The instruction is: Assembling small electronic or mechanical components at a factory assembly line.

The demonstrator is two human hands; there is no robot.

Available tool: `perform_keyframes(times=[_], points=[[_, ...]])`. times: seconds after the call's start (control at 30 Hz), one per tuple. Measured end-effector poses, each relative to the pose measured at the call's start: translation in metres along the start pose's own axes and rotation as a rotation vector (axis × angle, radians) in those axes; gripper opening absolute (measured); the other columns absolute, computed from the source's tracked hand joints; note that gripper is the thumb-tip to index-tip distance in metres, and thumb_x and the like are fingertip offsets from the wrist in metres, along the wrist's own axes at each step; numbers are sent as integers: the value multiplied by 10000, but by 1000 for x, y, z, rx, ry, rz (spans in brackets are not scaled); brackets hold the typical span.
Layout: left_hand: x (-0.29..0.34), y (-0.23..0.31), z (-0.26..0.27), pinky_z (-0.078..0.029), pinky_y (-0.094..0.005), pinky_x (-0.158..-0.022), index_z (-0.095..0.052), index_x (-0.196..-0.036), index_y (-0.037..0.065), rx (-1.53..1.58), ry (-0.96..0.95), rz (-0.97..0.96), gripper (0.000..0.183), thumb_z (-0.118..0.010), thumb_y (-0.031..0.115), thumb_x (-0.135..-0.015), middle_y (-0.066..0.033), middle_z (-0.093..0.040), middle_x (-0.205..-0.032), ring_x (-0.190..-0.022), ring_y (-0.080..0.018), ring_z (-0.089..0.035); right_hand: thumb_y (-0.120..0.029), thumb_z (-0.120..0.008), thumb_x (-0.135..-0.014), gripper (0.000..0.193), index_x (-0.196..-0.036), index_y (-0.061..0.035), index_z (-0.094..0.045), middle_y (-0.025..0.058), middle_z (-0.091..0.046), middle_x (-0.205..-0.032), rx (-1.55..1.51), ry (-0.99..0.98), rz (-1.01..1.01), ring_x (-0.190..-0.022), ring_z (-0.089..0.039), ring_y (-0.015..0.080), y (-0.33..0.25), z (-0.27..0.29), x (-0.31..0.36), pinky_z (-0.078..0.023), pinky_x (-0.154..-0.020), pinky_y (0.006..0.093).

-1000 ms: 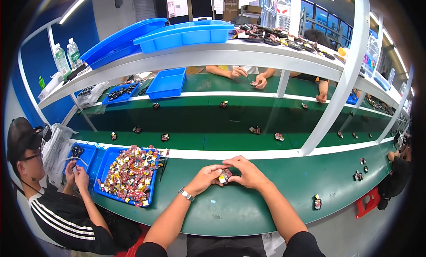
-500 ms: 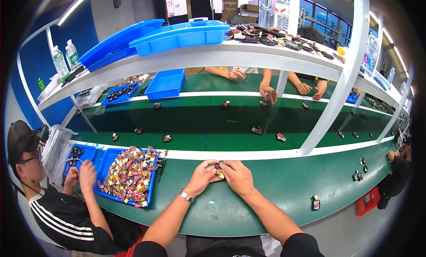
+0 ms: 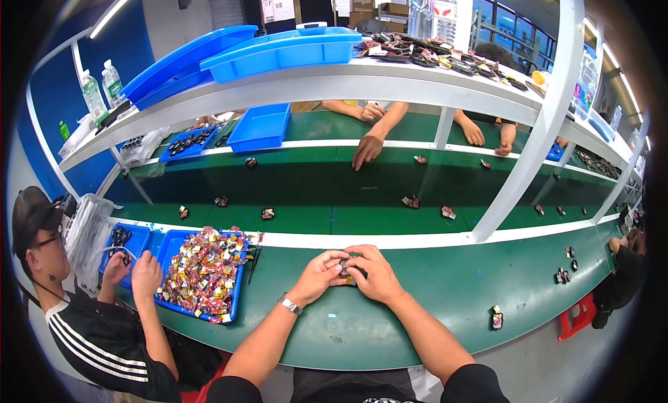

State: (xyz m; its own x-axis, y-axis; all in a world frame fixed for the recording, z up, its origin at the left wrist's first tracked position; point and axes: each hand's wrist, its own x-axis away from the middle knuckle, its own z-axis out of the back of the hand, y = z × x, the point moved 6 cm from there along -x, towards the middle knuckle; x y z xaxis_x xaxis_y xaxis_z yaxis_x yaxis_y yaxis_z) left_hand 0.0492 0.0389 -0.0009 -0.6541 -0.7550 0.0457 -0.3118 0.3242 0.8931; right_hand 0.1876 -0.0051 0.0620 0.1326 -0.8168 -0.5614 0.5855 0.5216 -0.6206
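My left hand [image 3: 321, 278] and my right hand [image 3: 376, 272] meet over the green bench, both closed on one small electronic part [image 3: 344, 269]. Its visible bits are dark with a touch of yellow at the lower edge; my fingers hide most of it. The right thumb and fingers press on it from above and the right, while the left fingertips hold its left side. A tiny pale scrap [image 3: 332, 316] lies on the bench below my hands. Left of them stands a blue tray [image 3: 236, 302] heaped with small red, yellow and white parts [image 3: 202, 274].
A similar part [image 3: 497, 317] lies right of my forearm, with several more farther right. Beyond the white rail [image 3: 390, 241] a green belt [image 3: 327, 219] carries scattered parts. A white post [image 3: 522, 142] and shelf stand ahead. At left, a co-worker's hands [image 3: 145, 274] handle a cable.
My right fingers have curled farther over the part. Across the belt, another person's hand has swung left, covering where a part lay. Parts on the belt have shifted slightly right.
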Motion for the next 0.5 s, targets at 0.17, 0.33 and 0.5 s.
perform_keyframes(times=[0.17,0.33,0.5], points=[[1,0,-4,-554,-330,-879,-515,-1236,47,-10,0,17,275,-565,133,-980,-78,-603,-1192,-1056,-161,-615,-90,-710,-803,122,-917,-73,-669,80,-588,-1239,-128,-122,-5,-1187,-507,297,0,-3,4,-442,-985,405],[0,-2,-2,-550,-335,-883,-511,-1219,48,-83,46,-7,260,-564,139,-982,-83,-611,-1196,-1063,-167,-616,-92,-722,-792,122,-902,-72,-672,76,-606,-1207,-100,-79,-37,-1158,-531,286,4,-5,7,-465,-956,388],[-1,-1,-1,-539,-354,-917,-509,-1221,54,22,18,-11,248,-542,136,-990,-99,-615,-1203,-1078,-188,-618,-67,-727,-780,113,-888,-68,-693,78,-626,-1159,-13,40,-42,-1120,-561,272,3,-7,10,-495,-912,364]])
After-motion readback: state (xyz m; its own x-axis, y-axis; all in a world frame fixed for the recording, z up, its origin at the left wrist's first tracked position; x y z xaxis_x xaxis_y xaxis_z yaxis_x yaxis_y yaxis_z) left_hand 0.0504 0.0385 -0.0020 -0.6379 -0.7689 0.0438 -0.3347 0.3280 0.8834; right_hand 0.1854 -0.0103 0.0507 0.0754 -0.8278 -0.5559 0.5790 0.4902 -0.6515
